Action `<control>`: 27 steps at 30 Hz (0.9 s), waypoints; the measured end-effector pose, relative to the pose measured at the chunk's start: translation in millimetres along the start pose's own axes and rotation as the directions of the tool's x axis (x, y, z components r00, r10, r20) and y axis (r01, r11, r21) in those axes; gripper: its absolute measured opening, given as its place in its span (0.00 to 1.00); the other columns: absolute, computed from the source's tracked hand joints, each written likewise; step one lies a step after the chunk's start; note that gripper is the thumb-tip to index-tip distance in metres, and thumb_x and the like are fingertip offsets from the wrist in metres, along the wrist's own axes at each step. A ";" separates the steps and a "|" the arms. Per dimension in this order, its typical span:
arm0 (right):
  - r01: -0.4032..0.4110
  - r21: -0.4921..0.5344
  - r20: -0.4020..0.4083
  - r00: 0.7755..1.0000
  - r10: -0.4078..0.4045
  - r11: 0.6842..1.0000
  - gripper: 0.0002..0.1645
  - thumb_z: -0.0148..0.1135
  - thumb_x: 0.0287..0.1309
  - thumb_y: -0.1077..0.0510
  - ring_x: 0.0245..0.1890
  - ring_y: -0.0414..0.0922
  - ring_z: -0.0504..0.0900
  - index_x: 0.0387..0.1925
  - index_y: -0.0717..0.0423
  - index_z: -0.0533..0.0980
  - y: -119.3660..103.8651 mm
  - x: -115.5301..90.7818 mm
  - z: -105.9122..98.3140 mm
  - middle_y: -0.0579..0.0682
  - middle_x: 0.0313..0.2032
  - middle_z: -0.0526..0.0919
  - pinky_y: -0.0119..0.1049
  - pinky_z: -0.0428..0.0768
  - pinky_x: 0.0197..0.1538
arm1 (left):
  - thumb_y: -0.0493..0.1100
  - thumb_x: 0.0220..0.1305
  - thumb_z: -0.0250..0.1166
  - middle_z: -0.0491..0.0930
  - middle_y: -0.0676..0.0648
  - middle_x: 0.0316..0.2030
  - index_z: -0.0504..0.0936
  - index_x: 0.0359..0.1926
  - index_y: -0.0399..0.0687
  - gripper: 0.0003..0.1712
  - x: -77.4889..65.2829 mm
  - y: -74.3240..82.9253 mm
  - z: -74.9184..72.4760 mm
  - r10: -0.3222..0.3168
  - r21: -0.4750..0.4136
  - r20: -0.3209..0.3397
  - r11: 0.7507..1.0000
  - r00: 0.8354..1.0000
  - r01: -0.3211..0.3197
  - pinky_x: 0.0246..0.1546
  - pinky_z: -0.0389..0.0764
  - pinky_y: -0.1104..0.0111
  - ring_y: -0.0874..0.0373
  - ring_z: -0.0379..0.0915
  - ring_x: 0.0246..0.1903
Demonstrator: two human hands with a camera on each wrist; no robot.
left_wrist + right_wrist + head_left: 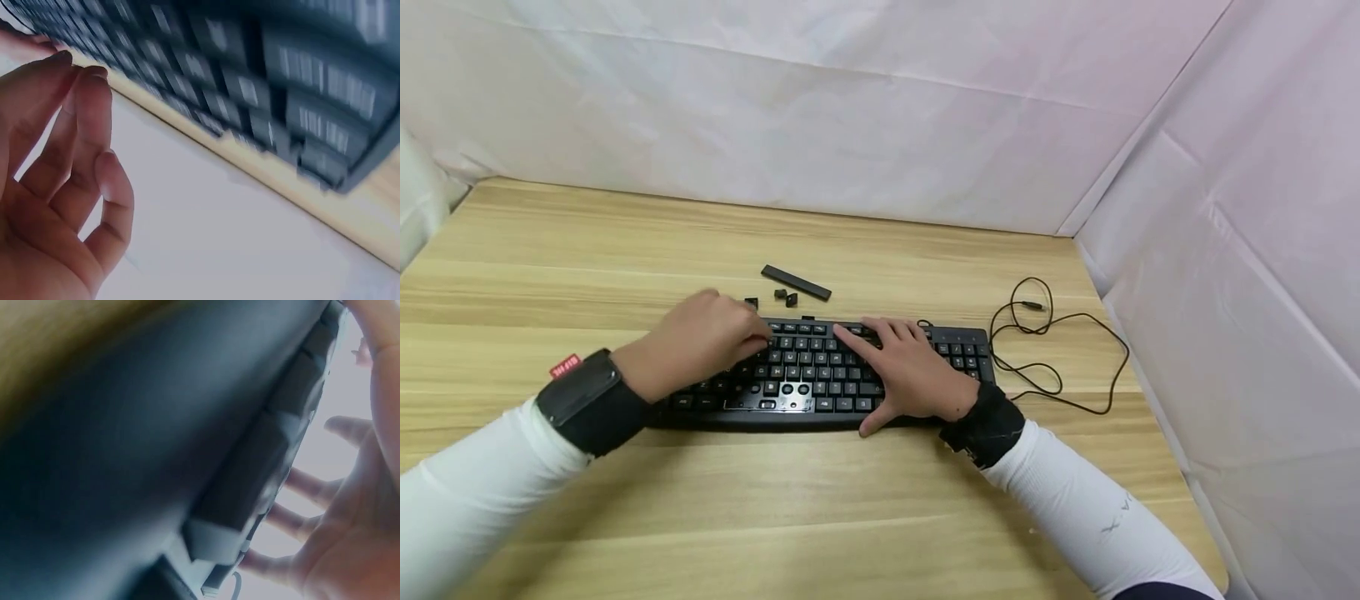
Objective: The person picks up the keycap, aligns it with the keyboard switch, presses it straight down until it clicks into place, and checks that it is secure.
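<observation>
A black keyboard (pixel 838 422) lies on the table, with bare key sockets (pixel 796 390) showing in its lower middle. My left hand (pixel 703 337) is over the keyboard's left part, fingers curled and thumb toward the keys. In the left wrist view its fingertips (pixel 94 78) come together close by the key rows; I cannot tell whether they pinch a keycap. Spread across the right part, my right hand (pixel 917 371) rests with its thumb at the near edge and its fingers toward the far edge. The right wrist view shows its fingers (pixel 306 528) extended beyond the keys.
Behind the keyboard lie a long black space bar (pixel 796 283) and several small keycaps (pixel 792 300). A thin black cable (pixel 1093 408) loops on the wooden table (pixel 820 508) at the right, with its plug (pixel 1033 306). White cloth (pixel 820 108) walls the back and right side.
</observation>
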State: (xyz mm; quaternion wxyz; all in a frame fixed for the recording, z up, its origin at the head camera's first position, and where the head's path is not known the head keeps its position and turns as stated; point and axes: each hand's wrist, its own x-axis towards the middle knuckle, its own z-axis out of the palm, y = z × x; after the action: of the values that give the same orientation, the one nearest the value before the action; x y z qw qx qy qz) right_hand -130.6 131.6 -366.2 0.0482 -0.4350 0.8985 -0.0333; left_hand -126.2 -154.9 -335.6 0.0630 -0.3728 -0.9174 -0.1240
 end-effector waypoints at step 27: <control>0.012 0.022 -0.021 1.000 -0.011 1.000 0.80 0.61 0.18 0.15 0.63 0.55 0.54 0.74 0.46 0.44 -6.5 0.3 1.5 0.63 0.66 0.57 0.56 0.59 0.61 | 0.40 0.56 0.66 0.83 0.44 0.30 0.85 0.34 0.42 0.07 57.2 -51.8 13.6 -0.283 0.041 0.232 0.959 0.931 0.281 0.19 0.72 0.63 0.53 0.70 0.21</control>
State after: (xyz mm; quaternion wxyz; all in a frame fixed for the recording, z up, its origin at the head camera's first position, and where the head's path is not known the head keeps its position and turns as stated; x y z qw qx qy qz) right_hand -125.6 127.3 -367.1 0.0434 -0.4393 0.8960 -0.0482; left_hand -203.6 -148.7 -346.1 -0.0632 -0.2492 -0.9628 -0.0832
